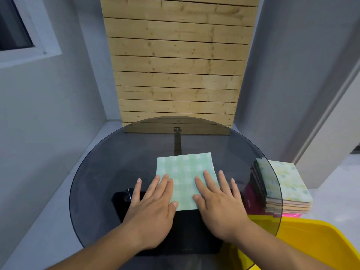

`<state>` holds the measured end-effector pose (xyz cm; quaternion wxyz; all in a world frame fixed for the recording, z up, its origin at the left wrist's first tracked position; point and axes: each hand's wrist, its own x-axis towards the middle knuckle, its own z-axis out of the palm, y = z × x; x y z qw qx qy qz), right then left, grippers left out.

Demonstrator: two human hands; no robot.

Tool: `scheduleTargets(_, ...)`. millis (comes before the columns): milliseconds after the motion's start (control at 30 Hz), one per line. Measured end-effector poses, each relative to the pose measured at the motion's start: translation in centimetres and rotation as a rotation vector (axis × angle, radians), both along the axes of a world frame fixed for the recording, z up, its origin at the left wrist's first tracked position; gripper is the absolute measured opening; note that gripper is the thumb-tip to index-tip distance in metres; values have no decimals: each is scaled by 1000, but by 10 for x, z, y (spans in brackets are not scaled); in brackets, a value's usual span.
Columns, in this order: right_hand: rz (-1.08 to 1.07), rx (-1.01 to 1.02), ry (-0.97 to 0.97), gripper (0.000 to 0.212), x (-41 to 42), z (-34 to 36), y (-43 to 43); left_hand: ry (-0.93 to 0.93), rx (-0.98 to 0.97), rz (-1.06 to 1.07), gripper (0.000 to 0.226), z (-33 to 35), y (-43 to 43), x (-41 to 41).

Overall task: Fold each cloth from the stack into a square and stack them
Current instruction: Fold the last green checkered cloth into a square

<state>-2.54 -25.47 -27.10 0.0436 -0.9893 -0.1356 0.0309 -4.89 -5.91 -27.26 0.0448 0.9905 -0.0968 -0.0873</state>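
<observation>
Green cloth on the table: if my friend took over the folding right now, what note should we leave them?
Left hand: open, fingers flat on the near left corner of the green cloth.
Right hand: open, flat on its near right part.
The green cloth lies on the round glass table, already folded to a rough square.
A stack of cloths sits to the right, past the table's rim, above a yellow bin.
Left to do: probably smooth this one and stack it, then fold the others. Whether that stack is folded or waiting cannot be told.
</observation>
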Motion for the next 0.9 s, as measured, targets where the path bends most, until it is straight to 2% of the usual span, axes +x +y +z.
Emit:
scheduleTargets(67,20,-22,18,56,4,1,-11,13,6,1,76,1,2,0)
scheduleTargets(167,79,0,44,52,10,4,-26,26,-14,-18,60,6,7,3)
scheduleTargets(567,244,135,197,47,30,3,-58,129,-127,-163,57,15,35,11)
scheduleTargets(667,215,197,237,45,31,6,-58,97,-183,-71,57,14,29,10)
scheduleTargets(733,187,203,218,45,28,5,-53,9,-178,23,52,13,12,9)
scheduleTargets(833,170,126,150,49,22,2,-48,-111,-134,131,68,9,-20,5)
scheduleTargets(900,177,93,124,50,22,1,-49,-122,-147,152,71,7,-28,5)
